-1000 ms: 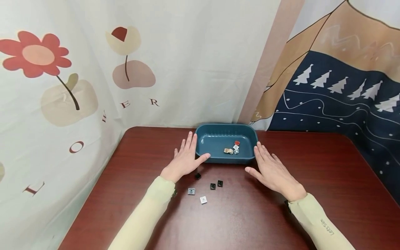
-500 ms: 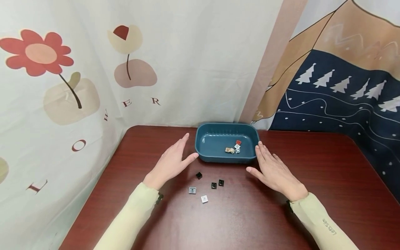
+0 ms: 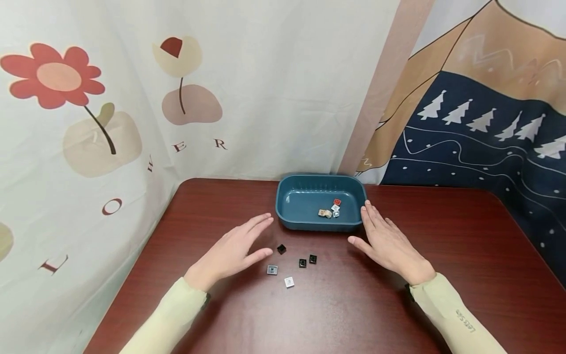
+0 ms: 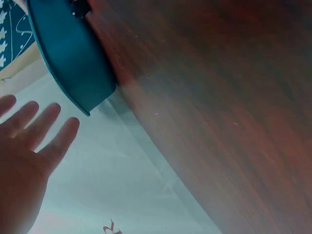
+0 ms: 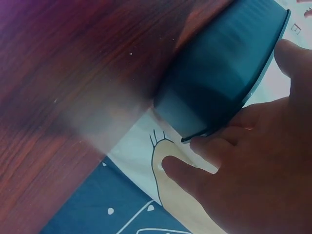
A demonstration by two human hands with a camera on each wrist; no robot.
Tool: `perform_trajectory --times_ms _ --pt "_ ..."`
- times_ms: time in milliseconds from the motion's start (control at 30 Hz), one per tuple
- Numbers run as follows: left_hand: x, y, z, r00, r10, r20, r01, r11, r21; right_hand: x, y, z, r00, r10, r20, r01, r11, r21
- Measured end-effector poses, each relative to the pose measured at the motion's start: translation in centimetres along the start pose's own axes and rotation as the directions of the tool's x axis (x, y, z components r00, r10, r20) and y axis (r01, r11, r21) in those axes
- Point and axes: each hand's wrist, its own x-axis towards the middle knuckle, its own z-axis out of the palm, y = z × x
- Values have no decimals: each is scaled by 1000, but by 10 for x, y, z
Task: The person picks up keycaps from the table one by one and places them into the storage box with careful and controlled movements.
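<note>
A teal tray (image 3: 320, 226) stands at the back of the table, holding a red keycap (image 3: 337, 202) and several pale ones (image 3: 322, 213). My right hand (image 3: 389, 243), fingers straight, rests against the tray's right end; the right wrist view has that hand (image 5: 243, 161) at the rim (image 5: 263, 73). Apart from the tray, my left hand (image 3: 230, 251) holds nothing, its fingers extended, left of a black keycap (image 3: 281, 249). In the left wrist view its fingers (image 4: 61, 141) are spread below the tray (image 4: 73, 58).
In front of the tray lie two more black keycaps (image 3: 302, 263) (image 3: 313, 259), a grey one (image 3: 272, 270) and a white one (image 3: 289, 282). A patterned curtain (image 3: 274, 98) hangs behind the dark red table (image 3: 345, 314).
My left hand has left the tray's left end and come back toward the near left, beside the loose keycaps. My right hand has stayed at the tray.
</note>
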Motion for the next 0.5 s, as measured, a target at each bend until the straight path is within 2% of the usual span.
perform_trajectory --times_ms 100,200,367,500 --pt "-4 3 2 997 68 23 -69 997 21 0 1 0 1000 2 0 -2 1000 1" --pt "-6 7 4 989 137 55 -140 989 49 -1 1 0 1000 6 2 -6 1000 3" --pt "-7 14 12 963 240 122 -251 964 87 -1 1 0 1000 12 0 -12 1000 6" --pt "-7 18 17 941 290 172 -312 943 119 0 -1 0 1000 9 -3 -9 1000 10"
